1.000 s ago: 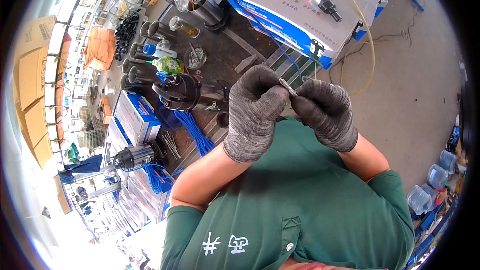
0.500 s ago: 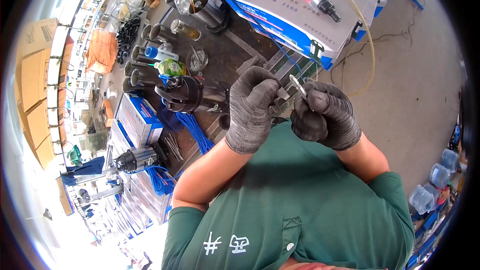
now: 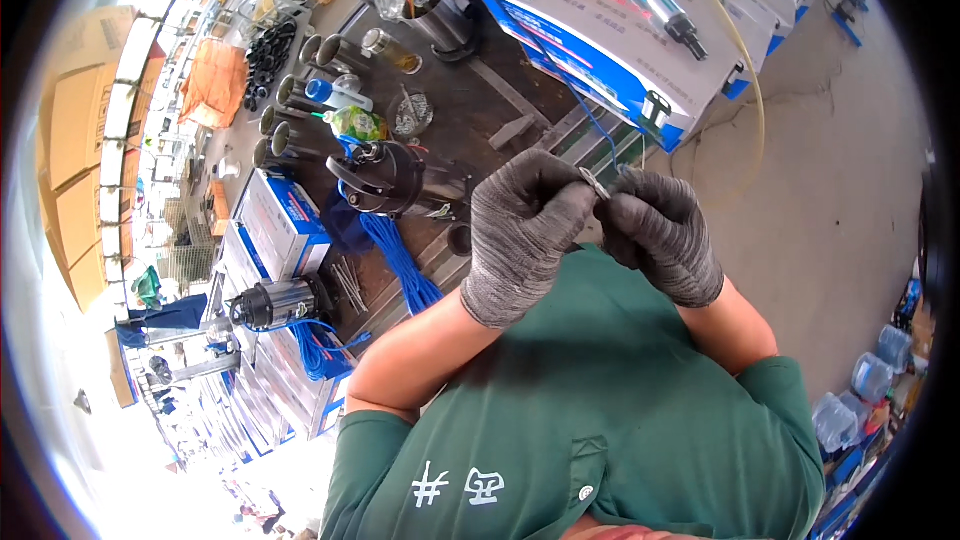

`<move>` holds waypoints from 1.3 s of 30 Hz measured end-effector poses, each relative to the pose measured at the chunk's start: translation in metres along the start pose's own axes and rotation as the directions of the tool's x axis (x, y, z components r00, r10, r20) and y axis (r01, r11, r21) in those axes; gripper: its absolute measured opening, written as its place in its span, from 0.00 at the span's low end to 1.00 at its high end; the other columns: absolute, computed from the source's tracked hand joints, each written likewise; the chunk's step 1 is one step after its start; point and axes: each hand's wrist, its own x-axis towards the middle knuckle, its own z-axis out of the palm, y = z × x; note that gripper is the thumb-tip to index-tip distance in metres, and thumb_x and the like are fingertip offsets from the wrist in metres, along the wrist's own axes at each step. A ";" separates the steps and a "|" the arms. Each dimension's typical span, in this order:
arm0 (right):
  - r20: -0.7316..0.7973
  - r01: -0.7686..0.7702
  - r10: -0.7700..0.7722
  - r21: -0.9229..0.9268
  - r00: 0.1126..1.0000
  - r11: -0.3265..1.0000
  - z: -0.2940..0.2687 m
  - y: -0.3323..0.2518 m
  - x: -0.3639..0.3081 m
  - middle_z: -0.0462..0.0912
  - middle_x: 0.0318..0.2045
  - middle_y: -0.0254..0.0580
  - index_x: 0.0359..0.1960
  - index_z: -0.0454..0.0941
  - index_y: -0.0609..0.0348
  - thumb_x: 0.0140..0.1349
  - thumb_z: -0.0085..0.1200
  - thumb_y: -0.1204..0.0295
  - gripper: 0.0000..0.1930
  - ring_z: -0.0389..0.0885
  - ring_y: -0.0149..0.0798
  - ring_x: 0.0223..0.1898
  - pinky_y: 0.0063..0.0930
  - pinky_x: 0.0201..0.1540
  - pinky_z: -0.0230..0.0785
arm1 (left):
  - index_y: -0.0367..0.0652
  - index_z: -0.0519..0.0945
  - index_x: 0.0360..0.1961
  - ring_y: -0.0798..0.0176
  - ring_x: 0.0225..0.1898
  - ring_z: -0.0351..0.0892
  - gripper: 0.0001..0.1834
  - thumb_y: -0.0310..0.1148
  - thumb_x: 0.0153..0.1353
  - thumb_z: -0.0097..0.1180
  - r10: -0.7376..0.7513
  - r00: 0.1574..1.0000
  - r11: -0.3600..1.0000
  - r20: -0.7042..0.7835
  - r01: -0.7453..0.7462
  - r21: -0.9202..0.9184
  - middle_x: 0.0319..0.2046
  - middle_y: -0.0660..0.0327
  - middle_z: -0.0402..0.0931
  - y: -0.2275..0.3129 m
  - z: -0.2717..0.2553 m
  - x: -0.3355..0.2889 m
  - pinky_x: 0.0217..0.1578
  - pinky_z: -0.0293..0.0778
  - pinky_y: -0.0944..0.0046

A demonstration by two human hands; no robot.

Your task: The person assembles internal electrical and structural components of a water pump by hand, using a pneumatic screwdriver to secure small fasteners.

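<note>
Both my hands wear dark grey knit gloves and meet in front of my chest. A small, flat, silvery metal piece sits between them, its exact kind too small to make out. With thumb and fingers closed, my left hand pinches the piece from its left. My right hand grips it from the other side, fingers curled. Left of my left hand, a pump with a black handled top lies on the dark workbench. Coiled blue cable lies below that pump.
White-and-blue cartons stand at the far right of the bench, with a power screwdriver on top. Metal cylinders, a glass jar and a blue-capped bottle stand farther back. A second pump lies at left.
My left hand has moved right and closed on the metal piece, which only my right hand held before. The view has shifted slightly.
</note>
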 end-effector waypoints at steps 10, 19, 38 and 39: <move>0.046 -0.077 0.072 0.107 0.996 0.991 0.005 0.011 0.016 0.78 0.23 0.32 0.44 0.80 0.64 0.69 0.59 0.66 0.12 0.71 0.24 0.21 0.20 0.23 0.60 | 0.39 0.76 0.32 0.75 0.25 0.76 0.02 0.21 0.61 0.57 0.013 0.985 0.972 -0.173 -0.053 -0.228 0.25 0.64 0.78 -0.022 0.002 -0.001 0.27 0.73 0.72; 0.141 -0.019 0.046 -0.186 0.989 0.982 0.030 0.021 0.020 0.80 0.24 0.33 0.45 0.80 0.64 0.69 0.58 0.69 0.10 0.75 0.25 0.24 0.20 0.27 0.66 | 0.40 0.78 0.33 0.73 0.35 0.73 0.04 0.24 0.57 0.60 0.014 0.949 0.982 -0.315 -0.072 -0.176 0.31 0.67 0.76 -0.031 -0.026 -0.034 0.39 0.70 0.70; 0.440 -0.186 0.262 -0.208 0.859 0.960 0.205 0.089 -0.071 0.74 0.20 0.33 0.40 0.80 0.64 0.72 0.54 0.61 0.15 0.70 0.26 0.19 0.22 0.22 0.60 | 0.37 0.80 0.48 0.70 0.43 0.77 0.12 0.26 0.64 0.60 0.141 0.858 0.946 -0.493 -0.263 -0.187 0.40 0.64 0.80 -0.014 -0.126 -0.257 0.49 0.74 0.67; 0.456 -0.165 0.265 -0.247 0.850 0.955 0.213 0.091 -0.077 0.75 0.20 0.33 0.40 0.80 0.64 0.72 0.54 0.61 0.15 0.70 0.26 0.20 0.22 0.23 0.61 | 0.37 0.81 0.44 0.70 0.42 0.78 0.08 0.25 0.64 0.60 0.139 0.827 0.960 -0.544 -0.248 -0.131 0.39 0.63 0.81 -0.012 -0.128 -0.269 0.46 0.75 0.67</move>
